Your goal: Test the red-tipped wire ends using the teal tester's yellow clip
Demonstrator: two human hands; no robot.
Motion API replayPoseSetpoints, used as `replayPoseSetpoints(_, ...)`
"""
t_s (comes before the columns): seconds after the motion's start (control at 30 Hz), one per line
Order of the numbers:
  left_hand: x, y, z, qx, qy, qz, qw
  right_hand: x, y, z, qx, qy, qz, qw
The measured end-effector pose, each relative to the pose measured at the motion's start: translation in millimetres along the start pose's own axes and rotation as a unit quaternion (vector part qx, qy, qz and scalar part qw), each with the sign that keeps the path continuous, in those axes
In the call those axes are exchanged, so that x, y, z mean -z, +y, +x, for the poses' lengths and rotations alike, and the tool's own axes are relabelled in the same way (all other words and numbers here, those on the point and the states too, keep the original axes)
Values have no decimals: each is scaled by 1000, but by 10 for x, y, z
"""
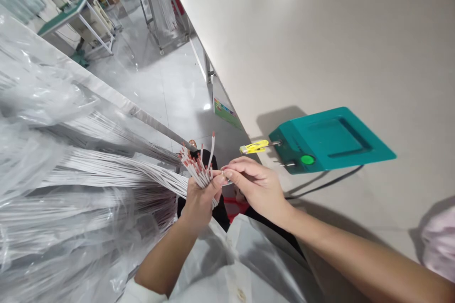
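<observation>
My left hand (202, 199) is wrapped round a bundle of white cables (197, 170) whose cut ends show reddish-brown tips. From the hand the bundle runs left toward a rack of many more cables. At the bundle's right side, my right hand (256, 187) pinches the end of one cable between thumb and forefinger, close to my left thumb. The pinched tip is too small to make out clearly. Beyond my right hand, a teal device (334, 139) with a green button lies at the table's edge. A yellow clip (254, 147) is fixed to a metal post on it.
The pale table (302, 57) fills the right side, its edge close to my right hand. Plastic-wrapped cables (53, 170) hang over a rail (106, 94) on the left. A black cord (330, 182) leaves the device. Pink cloth (441, 241) lies at the right edge.
</observation>
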State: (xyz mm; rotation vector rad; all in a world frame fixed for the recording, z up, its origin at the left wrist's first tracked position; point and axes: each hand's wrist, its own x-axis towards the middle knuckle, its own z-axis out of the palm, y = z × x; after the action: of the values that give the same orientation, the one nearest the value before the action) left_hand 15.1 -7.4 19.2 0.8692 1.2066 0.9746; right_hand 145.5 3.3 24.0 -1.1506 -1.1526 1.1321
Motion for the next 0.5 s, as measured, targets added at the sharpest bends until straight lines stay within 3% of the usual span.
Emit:
replayPoseSetpoints(0.1,1,32,-15,-11,0,33,999,73,45,13,116,-20,-108,987)
replayPoseSetpoints(0.17,2,59,-19,-17,-6,63,998,140,78,38,219,-39,-205,953)
replayPoseSetpoints(0.3,-12,75,-18,-12,3,119,993,261,116,108,406,-44,-380,830)
replayPoseSetpoints(0.43,-44,43,-15,-1,31,138,990,359,91,177,487,-102,-476,725)
replayPoseSetpoints(0.5,-52,30,-9,-2,45,137,989,415,71,189,503,-147,-504,687)
